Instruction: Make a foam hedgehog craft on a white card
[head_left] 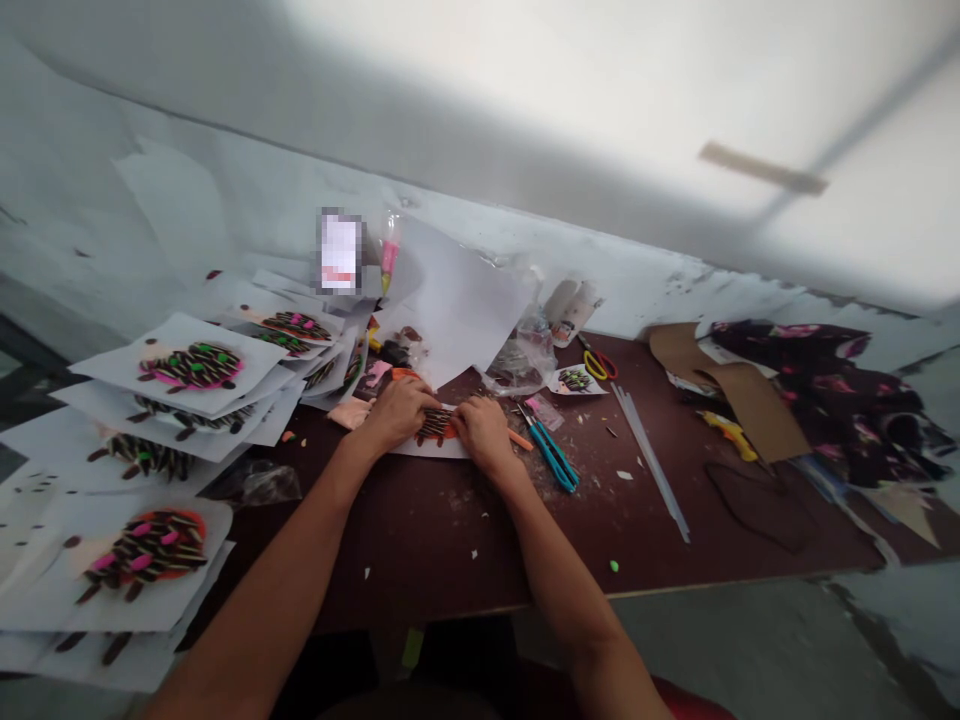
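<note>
A white sheet (435, 451) bearing an orange shape with dark and light strips (435, 425) lies on the dark red table under both hands. My left hand (403, 410) rests on the left part of this piece, fingers bent and close together. On its right edge is my right hand (482, 430), its fingers also curled together. Whatever the fingertips pinch is too small to make out. Just right of my right hand are an orange stick (520, 440) and teal-handled scissors (553, 455). Pink and peach lumps (351, 412) sit beside my left hand.
Stacked sheets with hedgehog-like pictures (191, 368) cover the left side. Behind the hands are a phone (340, 252), plastic bags (525, 355) and yellow-red scissors (599, 365). Clear sticks (652, 465), a yellow tool (729, 436), brown cardboard (757, 405) and dark floral cloth (847, 400) lie right.
</note>
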